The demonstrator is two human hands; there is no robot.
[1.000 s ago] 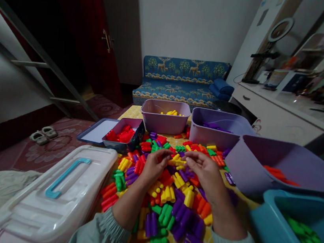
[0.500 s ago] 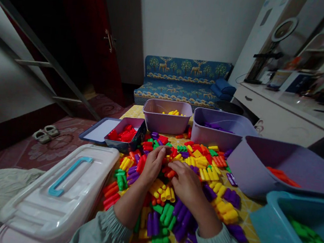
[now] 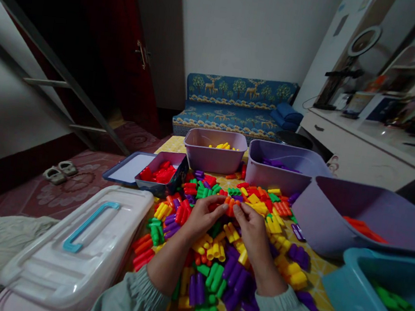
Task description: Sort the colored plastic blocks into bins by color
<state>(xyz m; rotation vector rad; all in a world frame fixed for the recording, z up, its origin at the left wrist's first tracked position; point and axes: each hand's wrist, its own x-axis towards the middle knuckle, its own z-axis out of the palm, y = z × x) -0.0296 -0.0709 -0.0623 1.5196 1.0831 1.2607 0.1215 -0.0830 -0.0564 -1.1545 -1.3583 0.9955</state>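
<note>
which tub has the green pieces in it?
Teal tub, near right. The three lilac tubs show yellow pieces, purple and orange-red; the box, red.

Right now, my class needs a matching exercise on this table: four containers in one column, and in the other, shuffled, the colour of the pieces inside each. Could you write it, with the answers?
Column one
1. Teal tub
2. Small dark box
3. Left lilac bin
4. Middle lilac bin

Column two
A. Holds yellow pieces
B. Holds green pieces
C. Holds purple pieces
D. Holds red pieces

Right pairs: 1-B, 2-D, 3-A, 4-C
</note>
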